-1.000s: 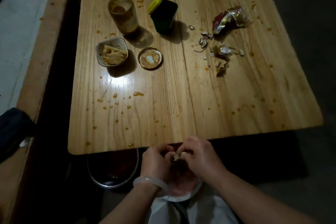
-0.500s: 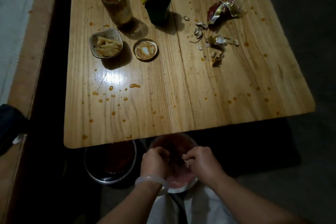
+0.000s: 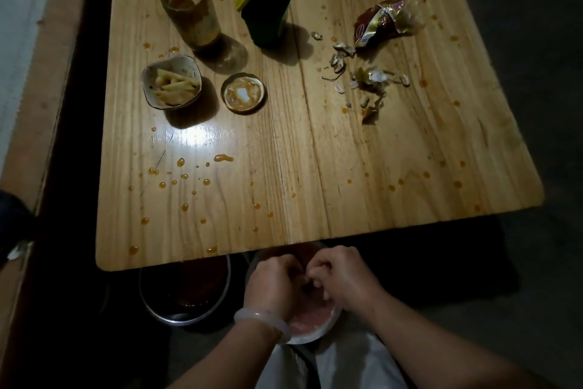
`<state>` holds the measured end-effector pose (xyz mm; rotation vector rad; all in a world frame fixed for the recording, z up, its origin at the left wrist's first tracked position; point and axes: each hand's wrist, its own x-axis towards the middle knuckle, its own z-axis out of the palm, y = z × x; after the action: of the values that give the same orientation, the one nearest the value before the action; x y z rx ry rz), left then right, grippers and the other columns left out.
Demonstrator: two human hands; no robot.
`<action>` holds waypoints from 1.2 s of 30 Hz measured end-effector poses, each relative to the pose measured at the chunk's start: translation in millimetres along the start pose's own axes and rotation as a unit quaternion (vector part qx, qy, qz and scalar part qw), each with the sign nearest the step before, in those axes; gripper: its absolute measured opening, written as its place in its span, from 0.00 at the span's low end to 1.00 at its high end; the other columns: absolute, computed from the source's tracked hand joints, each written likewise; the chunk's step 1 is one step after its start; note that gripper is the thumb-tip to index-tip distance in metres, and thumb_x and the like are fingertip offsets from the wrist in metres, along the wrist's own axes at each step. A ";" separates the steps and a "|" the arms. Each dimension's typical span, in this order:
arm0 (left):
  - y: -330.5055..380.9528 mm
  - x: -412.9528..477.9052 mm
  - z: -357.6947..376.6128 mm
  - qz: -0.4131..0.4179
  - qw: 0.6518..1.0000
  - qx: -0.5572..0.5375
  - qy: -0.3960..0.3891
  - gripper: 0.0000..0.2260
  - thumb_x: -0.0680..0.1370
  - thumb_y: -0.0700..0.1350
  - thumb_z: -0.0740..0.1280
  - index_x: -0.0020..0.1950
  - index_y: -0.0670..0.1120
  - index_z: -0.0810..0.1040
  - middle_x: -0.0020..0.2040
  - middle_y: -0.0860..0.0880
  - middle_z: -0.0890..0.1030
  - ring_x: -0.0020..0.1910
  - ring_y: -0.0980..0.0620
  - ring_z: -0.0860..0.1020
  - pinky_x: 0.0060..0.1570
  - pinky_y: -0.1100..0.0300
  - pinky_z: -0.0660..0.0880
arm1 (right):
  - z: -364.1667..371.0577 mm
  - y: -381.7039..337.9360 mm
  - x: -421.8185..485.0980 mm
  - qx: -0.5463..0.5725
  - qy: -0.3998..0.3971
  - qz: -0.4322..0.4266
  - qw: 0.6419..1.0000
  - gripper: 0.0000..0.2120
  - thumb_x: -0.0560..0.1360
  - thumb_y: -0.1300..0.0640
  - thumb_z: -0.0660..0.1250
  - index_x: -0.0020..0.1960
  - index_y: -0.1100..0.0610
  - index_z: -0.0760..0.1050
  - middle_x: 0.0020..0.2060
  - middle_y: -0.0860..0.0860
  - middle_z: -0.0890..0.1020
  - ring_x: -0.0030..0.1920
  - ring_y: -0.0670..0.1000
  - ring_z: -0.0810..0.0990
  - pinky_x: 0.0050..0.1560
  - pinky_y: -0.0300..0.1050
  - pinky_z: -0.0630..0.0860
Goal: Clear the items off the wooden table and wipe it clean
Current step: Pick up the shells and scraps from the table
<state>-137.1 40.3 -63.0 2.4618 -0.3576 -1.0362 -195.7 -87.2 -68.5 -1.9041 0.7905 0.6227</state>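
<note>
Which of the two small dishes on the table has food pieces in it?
The squarish white dish left of the round gold-rimmed dish. It holds pale strips; the round one shows only a smear of sauce.

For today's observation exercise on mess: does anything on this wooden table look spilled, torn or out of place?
Yes. Orange sauce droplets speckle the light wooden table, densest near the front left. Broken shell scraps lie scattered beside a torn, crumpled red-and-gold snack wrapper at the far right. The dark green container stands with its yellow lid flipped open.
</note>
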 end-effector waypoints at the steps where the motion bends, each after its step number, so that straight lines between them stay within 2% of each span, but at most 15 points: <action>1: 3.5 0.9 -0.9 0.028 0.999 0.018 0.015 0.03 0.75 0.48 0.66 0.44 0.53 0.80 0.41 0.55 0.81 0.41 0.57 0.78 0.43 0.58 0.77 | -4.9 -2.3 0.4 0.000 0.017 -0.016 1.000 0.09 0.76 0.56 0.68 0.37 0.51 0.80 0.28 0.48 0.80 0.28 0.42 0.78 0.34 0.41 0.79; 4: 15.1 7.0 -5.7 0.094 0.994 0.022 0.057 0.07 0.77 0.52 0.62 0.49 0.54 0.78 0.44 0.54 0.80 0.42 0.55 0.78 0.41 0.54 0.77 | -23.0 -10.3 3.2 0.019 0.081 -0.080 0.993 0.12 0.76 0.51 0.67 0.34 0.47 0.75 0.28 0.46 0.79 0.33 0.43 0.78 0.39 0.45 0.79; 7: 38.9 23.1 -17.3 0.128 0.985 0.021 0.110 0.07 0.78 0.47 0.62 0.54 0.53 0.77 0.50 0.55 0.77 0.44 0.54 0.77 0.41 0.55 0.77 | -47.2 -22.5 14.0 0.041 0.155 -0.133 0.978 0.08 0.77 0.56 0.67 0.39 0.47 0.77 0.31 0.43 0.79 0.35 0.41 0.78 0.36 0.35 0.74; 9: 56.5 40.9 -26.5 0.132 0.982 0.005 0.133 0.08 0.78 0.44 0.63 0.56 0.52 0.77 0.53 0.56 0.75 0.45 0.57 0.75 0.42 0.60 0.77 | -66.5 -29.6 27.2 0.053 0.199 -0.150 0.967 0.05 0.76 0.60 0.68 0.45 0.53 0.80 0.39 0.43 0.79 0.41 0.41 0.78 0.40 0.33 0.75; 12: 82.3 74.4 -38.0 0.125 0.983 -0.016 0.130 0.10 0.78 0.42 0.65 0.57 0.52 0.77 0.54 0.56 0.73 0.45 0.60 0.72 0.39 0.73 0.67 | -97.5 -38.8 49.4 0.065 0.229 -0.138 0.961 0.06 0.76 0.61 0.68 0.49 0.52 0.80 0.47 0.43 0.77 0.46 0.41 0.78 0.44 0.34 0.77; 15: 107.9 106.8 -44.1 0.128 0.980 -0.005 0.151 0.11 0.77 0.42 0.66 0.58 0.52 0.77 0.55 0.56 0.73 0.47 0.60 0.72 0.41 0.72 0.67 | -128.4 -45.0 71.0 0.049 0.265 -0.125 0.955 0.08 0.76 0.60 0.69 0.53 0.51 0.78 0.53 0.44 0.75 0.46 0.39 0.75 0.40 0.27 0.73; 17: 124.8 126.5 -48.8 0.130 0.976 0.010 0.174 0.12 0.76 0.42 0.66 0.59 0.53 0.76 0.57 0.55 0.73 0.51 0.58 0.73 0.45 0.68 0.70 | -149.8 -46.7 86.3 0.038 0.283 -0.100 0.953 0.11 0.76 0.61 0.69 0.57 0.52 0.77 0.57 0.45 0.74 0.44 0.38 0.73 0.35 0.24 0.71; 19: 139.3 143.3 -54.6 0.137 0.973 0.022 0.183 0.14 0.76 0.41 0.66 0.61 0.51 0.75 0.60 0.53 0.72 0.57 0.55 0.72 0.51 0.66 0.71 | -168.1 -50.0 99.0 0.060 0.289 -0.083 0.952 0.14 0.75 0.62 0.70 0.59 0.54 0.75 0.60 0.49 0.72 0.43 0.40 0.73 0.35 0.20 0.68; 21: 157.2 162.7 -59.8 0.134 0.972 0.048 0.185 0.16 0.77 0.40 0.66 0.64 0.50 0.74 0.64 0.52 0.70 0.62 0.53 0.69 0.56 0.66 0.67 | -187.0 -51.7 114.8 0.083 0.282 -0.066 0.954 0.22 0.73 0.63 0.72 0.65 0.54 0.71 0.65 0.52 0.68 0.49 0.46 0.75 0.36 0.18 0.67; 24: 179.1 191.1 -67.6 0.128 0.970 0.077 0.192 0.18 0.77 0.41 0.65 0.66 0.50 0.72 0.67 0.50 0.68 0.65 0.51 0.65 0.62 0.63 0.68 | -205.8 -55.5 135.7 0.053 0.250 -0.045 0.966 0.37 0.70 0.59 0.76 0.73 0.50 0.62 0.70 0.51 0.60 0.64 0.51 0.71 0.52 0.29 0.67; 26: 188.6 208.2 -70.9 0.117 0.970 0.095 0.190 0.20 0.75 0.41 0.67 0.67 0.49 0.71 0.69 0.48 0.67 0.67 0.49 0.64 0.65 0.58 0.68 | -211.4 -57.5 145.7 0.024 0.236 -0.054 0.970 0.40 0.69 0.58 0.77 0.74 0.48 0.59 0.71 0.51 0.58 0.68 0.51 0.67 0.55 0.34 0.65; 28: 198.1 225.1 -73.0 0.103 0.970 0.112 0.191 0.23 0.74 0.42 0.69 0.69 0.49 0.70 0.71 0.47 0.65 0.70 0.47 0.61 0.67 0.57 0.66 | -216.4 -57.0 155.3 0.007 0.227 -0.072 0.971 0.39 0.69 0.60 0.76 0.73 0.46 0.61 0.69 0.50 0.59 0.65 0.48 0.67 0.56 0.32 0.65; 30: 206.1 237.4 -74.2 0.100 0.970 0.107 0.192 0.22 0.75 0.42 0.67 0.69 0.49 0.71 0.72 0.46 0.63 0.71 0.46 0.60 0.68 0.55 0.65 | -217.4 -54.5 160.7 -0.014 0.228 -0.097 0.969 0.32 0.71 0.61 0.75 0.71 0.46 0.67 0.65 0.49 0.62 0.61 0.46 0.68 0.56 0.32 0.67; 33: 213.9 247.1 -73.4 0.111 0.972 0.119 0.170 0.18 0.77 0.43 0.65 0.66 0.51 0.73 0.70 0.46 0.64 0.68 0.46 0.63 0.65 0.54 0.68 | -216.2 -48.6 164.5 -0.064 0.237 -0.127 0.961 0.17 0.73 0.59 0.72 0.60 0.50 0.77 0.61 0.49 0.65 0.54 0.47 0.72 0.55 0.40 0.76; 36: 214.8 247.2 -71.3 0.129 0.969 0.139 0.159 0.14 0.77 0.45 0.65 0.62 0.51 0.76 0.65 0.45 0.66 0.63 0.46 0.65 0.60 0.55 0.70 | -215.4 -42.9 165.2 -0.093 0.228 -0.126 0.961 0.10 0.74 0.55 0.70 0.55 0.52 0.78 0.59 0.48 0.67 0.50 0.47 0.73 0.50 0.42 0.78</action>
<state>70.1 -223.1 -64.1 2.6767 -0.7361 -0.4997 -35.1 -310.2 -69.4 -2.3167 0.7713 0.0981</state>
